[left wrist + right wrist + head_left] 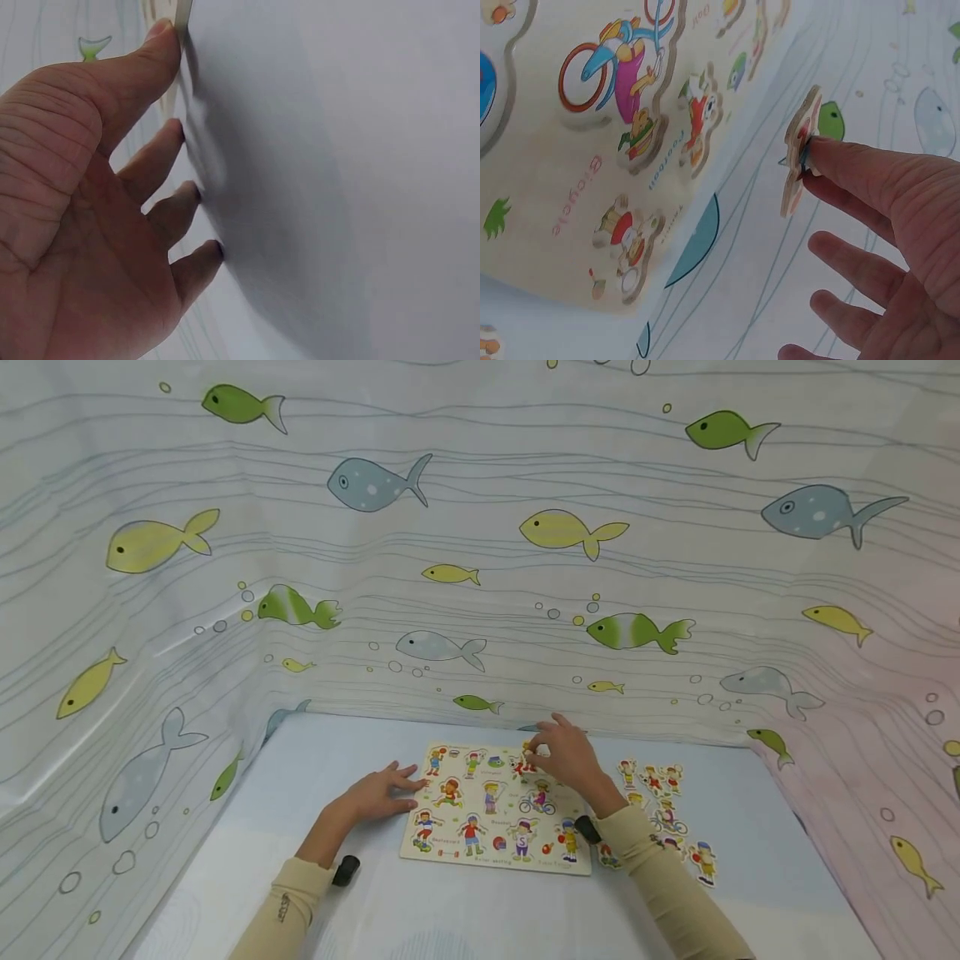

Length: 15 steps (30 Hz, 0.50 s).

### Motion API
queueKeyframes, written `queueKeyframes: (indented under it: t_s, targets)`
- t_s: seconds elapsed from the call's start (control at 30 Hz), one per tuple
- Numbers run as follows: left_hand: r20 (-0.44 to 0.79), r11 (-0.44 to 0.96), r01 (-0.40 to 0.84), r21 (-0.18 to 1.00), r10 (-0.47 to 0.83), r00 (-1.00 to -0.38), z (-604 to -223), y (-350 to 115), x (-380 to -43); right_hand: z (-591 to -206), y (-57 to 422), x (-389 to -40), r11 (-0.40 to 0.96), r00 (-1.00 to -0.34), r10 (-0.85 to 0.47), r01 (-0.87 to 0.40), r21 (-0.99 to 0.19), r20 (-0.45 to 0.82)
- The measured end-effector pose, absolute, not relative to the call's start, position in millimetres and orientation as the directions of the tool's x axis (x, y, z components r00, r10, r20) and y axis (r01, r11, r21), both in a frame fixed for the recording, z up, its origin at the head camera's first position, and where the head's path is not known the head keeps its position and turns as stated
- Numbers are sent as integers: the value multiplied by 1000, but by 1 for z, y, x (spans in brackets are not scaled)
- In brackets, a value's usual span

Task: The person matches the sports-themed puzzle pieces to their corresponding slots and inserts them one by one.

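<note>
The right hand [566,756] pinches a small wooden puzzle piece [791,187] between thumb and forefinger. In the right wrist view the piece is edge-on, raised above the puzzle board [540,232], and the other fingers are spread apart. The board carries painted children playing sports, with words such as "Bicycle" beside their recesses. At its left edge, the left hand [378,793] rests with fingers extended. From the left wrist, the thumb is seen at the board's edge and the fingertips [212,251] touch the tabletop.
Several loose puzzle pieces [666,817] lie right of the board, some partly behind the right forearm. A pale blue and white cover [337,902] lies over the table. Fish-patterned sheeting [502,610] rises behind it and along both sides.
</note>
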State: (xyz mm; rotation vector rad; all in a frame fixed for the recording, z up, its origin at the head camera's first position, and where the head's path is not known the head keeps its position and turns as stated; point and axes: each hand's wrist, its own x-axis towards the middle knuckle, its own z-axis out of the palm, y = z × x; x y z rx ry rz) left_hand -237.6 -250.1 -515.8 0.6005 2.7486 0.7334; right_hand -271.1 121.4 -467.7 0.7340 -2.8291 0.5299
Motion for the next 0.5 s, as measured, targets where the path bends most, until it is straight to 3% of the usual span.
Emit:
queueKeyframes:
  t_s: [0.5]
  targets:
    - [-133, 793, 309, 525, 435, -891, -516, -250, -240, -468, 94, -277, 824, -866, -445, -495, -274, 226]
